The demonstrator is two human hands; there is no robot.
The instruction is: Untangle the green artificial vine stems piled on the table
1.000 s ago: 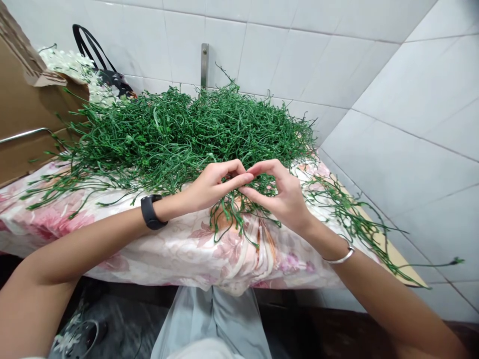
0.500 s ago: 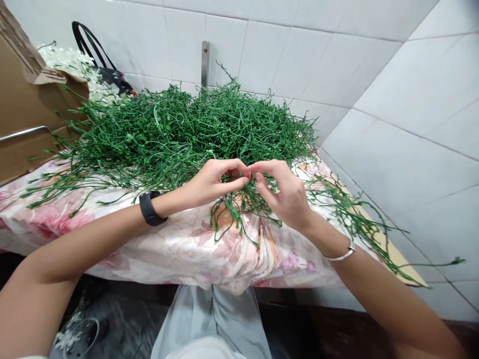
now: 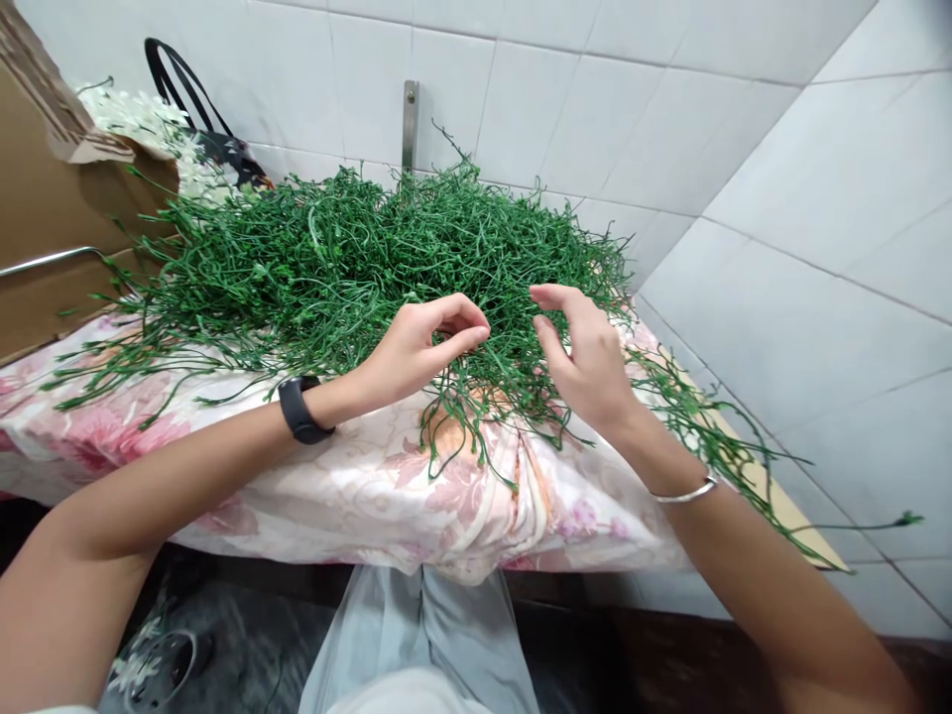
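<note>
A large tangled heap of thin green artificial stems (image 3: 416, 238) lies across the table in the head view. Over its front edge, my left hand (image 3: 438, 347) pinches thumb and forefinger together; whatever may be between the fingertips is too small to make out. To its right my right hand (image 3: 584, 357) hovers above the stems, thumb and forefinger apart, holding nothing I can see. Loose stem ends (image 3: 468, 436) hang toward me beneath the hands, on the flowered tablecloth (image 3: 297, 506).
At the left stands a cardboard box (image 3: 66, 218), with white artificial flowers (image 3: 160, 129) and a dark bag (image 3: 223, 149) behind it. More stems (image 3: 706, 426) trail over the table's right edge. A white tiled wall (image 3: 521, 89) closes the back and right.
My hands were fingertip to fingertip. The right hand has moved right and slightly up, its fingers parting; the left has shifted a little up and left, still pinched.
</note>
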